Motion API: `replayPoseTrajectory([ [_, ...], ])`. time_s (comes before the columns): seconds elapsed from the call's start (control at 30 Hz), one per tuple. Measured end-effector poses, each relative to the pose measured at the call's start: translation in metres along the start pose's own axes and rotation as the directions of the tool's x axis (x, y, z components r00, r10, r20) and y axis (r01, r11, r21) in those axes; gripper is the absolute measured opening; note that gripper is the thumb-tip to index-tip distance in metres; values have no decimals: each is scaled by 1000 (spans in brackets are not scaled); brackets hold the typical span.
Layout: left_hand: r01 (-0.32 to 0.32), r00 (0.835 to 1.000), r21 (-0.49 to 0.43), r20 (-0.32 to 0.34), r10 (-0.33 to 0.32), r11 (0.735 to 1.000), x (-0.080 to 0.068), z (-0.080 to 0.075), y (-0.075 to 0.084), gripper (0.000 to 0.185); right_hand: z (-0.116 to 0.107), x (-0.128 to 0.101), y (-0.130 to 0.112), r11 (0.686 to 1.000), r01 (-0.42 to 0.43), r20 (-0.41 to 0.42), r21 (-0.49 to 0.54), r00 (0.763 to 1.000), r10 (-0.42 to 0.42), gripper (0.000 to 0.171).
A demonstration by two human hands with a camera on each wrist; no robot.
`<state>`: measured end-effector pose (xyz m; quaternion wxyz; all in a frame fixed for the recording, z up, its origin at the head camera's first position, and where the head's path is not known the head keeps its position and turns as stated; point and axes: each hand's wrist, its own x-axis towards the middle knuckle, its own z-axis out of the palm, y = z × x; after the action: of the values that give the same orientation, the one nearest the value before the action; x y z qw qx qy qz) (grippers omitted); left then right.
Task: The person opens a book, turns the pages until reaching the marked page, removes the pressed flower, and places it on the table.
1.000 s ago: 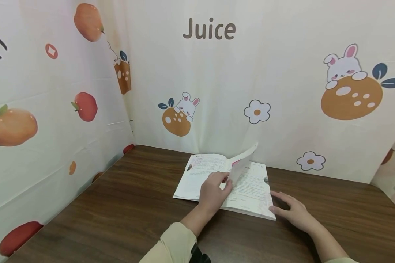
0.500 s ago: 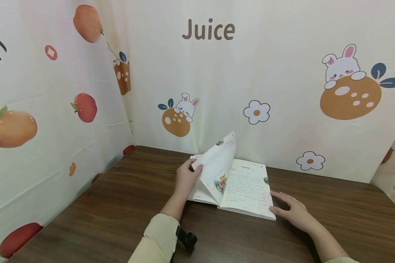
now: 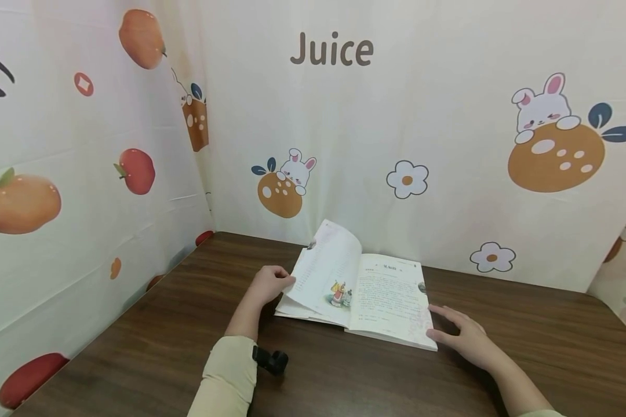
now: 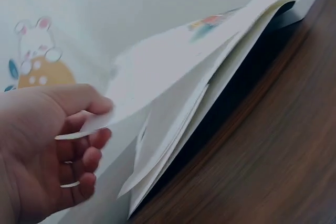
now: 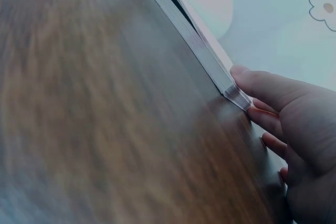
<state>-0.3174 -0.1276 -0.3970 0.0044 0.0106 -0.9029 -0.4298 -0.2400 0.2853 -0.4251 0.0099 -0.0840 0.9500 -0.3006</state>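
You hold one page of the open book on the wooden table.

Your left hand (image 3: 265, 285) pinches the outer edge of a raised page (image 3: 326, 269) between thumb and curled fingers; the page is lifted and bent over the left half of the picture book (image 3: 391, 298). The book lies open near the back of the table (image 3: 135, 353), close to the printed curtain (image 3: 448, 87). Your right hand (image 3: 461, 336) rests flat on the table, fingers straight, touching the book's right near corner.
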Motion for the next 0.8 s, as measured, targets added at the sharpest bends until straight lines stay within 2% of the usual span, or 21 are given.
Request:
replayPoseTrajectory([
  [0.13,62,993,85,90,-69,994,-4,-8,-7,18,0,0,0,1000,5,-2,1,1000,-5,68],
  [0.23,81,987,147,127,-100,986,-8,-10,-8,20,0,0,0,1000,8,-4,2,1000,-8,67],
  [0.43,67,989,268,113,-101,961,-11,-7,-4,25,0,0,0,1000,8,-5,4,1000,-8,67],
  [0.67,77,988,304,103,-113,950,-9,-1,-4,28,0,0,0,1000,13,-2,4,1000,-13,67],
  [0.8,81,987,313,104,-119,946,-8,-2,-5,27,0,-1,0,1000,11,0,7,1000,-11,67],
])
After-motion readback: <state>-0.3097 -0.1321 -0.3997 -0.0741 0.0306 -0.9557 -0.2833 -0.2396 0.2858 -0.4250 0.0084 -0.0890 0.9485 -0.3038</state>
